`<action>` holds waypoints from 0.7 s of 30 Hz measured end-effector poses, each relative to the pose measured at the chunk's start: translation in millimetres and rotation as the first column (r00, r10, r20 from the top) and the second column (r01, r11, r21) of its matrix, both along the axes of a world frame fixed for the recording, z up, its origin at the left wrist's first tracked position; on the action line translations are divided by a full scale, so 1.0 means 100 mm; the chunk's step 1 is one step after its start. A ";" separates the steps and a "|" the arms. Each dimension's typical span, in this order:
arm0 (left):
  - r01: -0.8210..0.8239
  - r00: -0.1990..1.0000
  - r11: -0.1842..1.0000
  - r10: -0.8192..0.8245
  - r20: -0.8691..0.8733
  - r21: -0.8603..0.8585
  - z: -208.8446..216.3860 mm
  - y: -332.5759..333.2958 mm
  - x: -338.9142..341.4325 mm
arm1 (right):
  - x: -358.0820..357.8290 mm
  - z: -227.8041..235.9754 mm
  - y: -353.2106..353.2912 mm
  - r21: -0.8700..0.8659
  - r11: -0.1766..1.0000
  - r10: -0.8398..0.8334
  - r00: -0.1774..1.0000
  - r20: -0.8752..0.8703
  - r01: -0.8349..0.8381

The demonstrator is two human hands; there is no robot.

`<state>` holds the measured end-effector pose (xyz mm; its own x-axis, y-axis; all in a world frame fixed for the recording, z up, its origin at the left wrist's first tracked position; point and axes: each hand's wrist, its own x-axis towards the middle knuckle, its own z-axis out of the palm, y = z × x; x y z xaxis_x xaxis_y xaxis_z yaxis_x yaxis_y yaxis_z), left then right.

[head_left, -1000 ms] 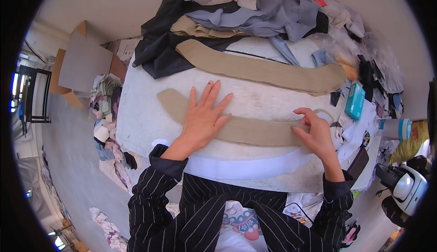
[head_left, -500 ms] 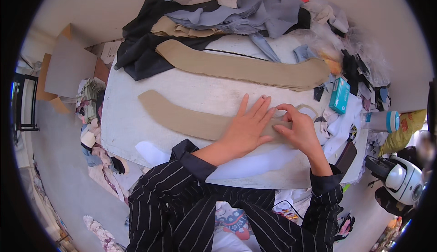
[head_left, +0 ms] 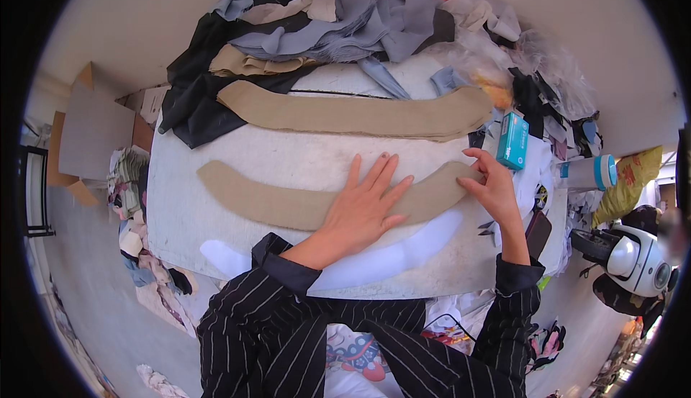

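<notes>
A long curved strip of tan fabric (head_left: 277, 205) lies flat across the front half of the white table. My left hand (head_left: 363, 207) is spread on it, palm down, a little right of its middle. At the strip's right end is my right hand (head_left: 497, 186), thumb and forefinger bent but apart, the thumb touching the cloth near its tip. Its other fingers are partly hidden. Nearer to me, partly under my left forearm, lies a white curved piece (head_left: 410, 250) of similar shape. Beyond my hands rests a stack of tan curved pieces (head_left: 353, 116).
Grey and dark cloth (head_left: 324, 31) is heaped at the back of the table (head_left: 180, 211). On the right stand a teal box (head_left: 512, 141) and a cup with a blue rim (head_left: 586, 173), beside scraps and clear plastic. A cardboard box (head_left: 93, 139) is at left.
My right hand has moved right, to the strip's end. That end was curled up behind the hand and now lies flat. My left hand stays spread on the strip. The view has shifted slightly.
</notes>
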<state>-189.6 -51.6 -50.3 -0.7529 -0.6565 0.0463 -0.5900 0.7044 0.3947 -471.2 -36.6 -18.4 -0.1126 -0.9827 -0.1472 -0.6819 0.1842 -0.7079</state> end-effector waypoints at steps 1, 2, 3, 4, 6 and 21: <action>-0.004 1.000 1.000 0.004 0.002 -0.002 0.00 0.01 0.01 | 0.01 -0.03 0.01 -0.024 1.000 0.003 1.000 -0.031 -0.004; -0.008 1.000 1.000 0.008 0.003 -0.005 -0.01 0.01 0.02 | 0.03 -0.04 0.01 -0.047 0.999 0.006 0.998 -0.062 -0.008; -0.010 1.000 1.000 0.010 0.003 -0.005 -0.02 0.01 0.02 | 0.05 0.00 0.03 -0.088 0.996 -0.030 0.993 -0.114 0.020; -0.013 1.000 1.000 0.013 -0.003 -0.007 -0.02 0.01 0.02 | 0.07 0.07 0.04 -0.130 0.991 -0.067 0.984 -0.165 0.046; -0.021 1.000 1.000 0.020 -0.014 -0.011 -0.02 0.03 0.02 | 0.08 0.09 0.05 -0.188 0.979 -0.098 0.993 -0.069 0.084; -0.286 0.892 0.955 0.294 -0.343 0.074 0.39 0.02 0.92 | 1.28 0.35 0.34 -0.204 0.973 0.158 0.949 0.274 -0.103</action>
